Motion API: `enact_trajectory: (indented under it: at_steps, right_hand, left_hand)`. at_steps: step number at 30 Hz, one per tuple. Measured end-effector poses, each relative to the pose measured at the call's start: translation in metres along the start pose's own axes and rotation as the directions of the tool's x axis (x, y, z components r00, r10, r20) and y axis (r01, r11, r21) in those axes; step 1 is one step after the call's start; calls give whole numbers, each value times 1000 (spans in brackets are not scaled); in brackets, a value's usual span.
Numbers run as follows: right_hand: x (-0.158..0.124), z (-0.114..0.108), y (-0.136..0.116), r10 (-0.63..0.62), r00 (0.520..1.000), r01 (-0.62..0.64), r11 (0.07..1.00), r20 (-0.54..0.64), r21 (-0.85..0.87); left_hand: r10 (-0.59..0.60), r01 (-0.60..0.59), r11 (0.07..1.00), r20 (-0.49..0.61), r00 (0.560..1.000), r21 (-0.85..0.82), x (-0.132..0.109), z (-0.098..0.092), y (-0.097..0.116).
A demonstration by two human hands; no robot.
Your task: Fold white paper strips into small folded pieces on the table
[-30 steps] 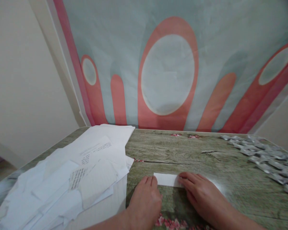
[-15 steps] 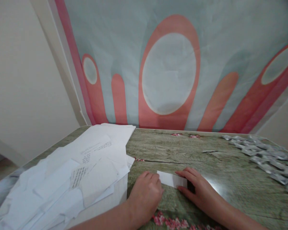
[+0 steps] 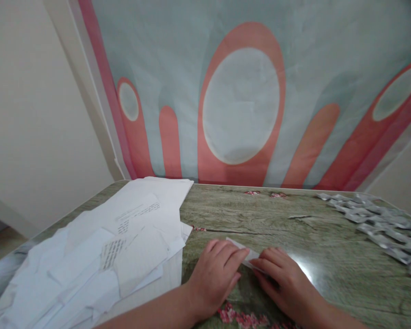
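A narrow folded strip of white paper (image 3: 244, 254) slants between my two hands, just above or on the wood-patterned table. My left hand (image 3: 216, 274) grips its left part, with the fingers curled over the top and the thumb beneath. At the other end, my right hand (image 3: 280, 276) pinches the strip between fingers and thumb. Much of the strip is hidden behind the fingers of both hands.
A heap of loose white sheets (image 3: 140, 246), some printed, covers the left of the table (image 3: 246, 214). Several folded grey-white paper pieces (image 3: 380, 221) lie in rows at the right. Behind the table hangs a printed cloth (image 3: 178, 55).
My left hand has moved right and over the paper. The strip now looks narrower and more tilted. My right hand has closed further on its end.
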State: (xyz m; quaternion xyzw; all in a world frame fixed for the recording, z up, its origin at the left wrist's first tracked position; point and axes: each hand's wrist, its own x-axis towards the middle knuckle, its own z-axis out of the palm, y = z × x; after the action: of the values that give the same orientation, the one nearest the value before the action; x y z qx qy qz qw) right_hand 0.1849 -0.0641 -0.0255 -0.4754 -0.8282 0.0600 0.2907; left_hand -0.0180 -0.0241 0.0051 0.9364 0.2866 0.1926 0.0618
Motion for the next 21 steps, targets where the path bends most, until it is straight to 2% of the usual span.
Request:
enact_trajectory:
  at_steps: [4, 8, 13, 17, 21]
  right_hand:
    - [1, -3, -12, -102, 995, 102, 995, -1, -1]
    - [3, -17, -15, -190, 982, 187, 977, 18, 101]
    - [5, -31, 1, -163, 986, 164, 957, -21, 240]
    - [8, -26, 14, -169, 985, 155, 961, 44, 230]
    - [9, -21, 18, -162, 983, 139, 964, 85, 226]
  left_hand:
    - [57, -56, 998, -27, 998, 17, -1, 2, -3]
    - [93, -95, 994, -43, 995, -58, -2, 7, -12]
    - [143, -156, 977, -100, 985, -146, -2, 12, -17]
    - [178, -198, 964, -125, 976, -176, -2, 12, -16]
    - [155, -177, 958, -108, 982, -227, -3, 9, -16]
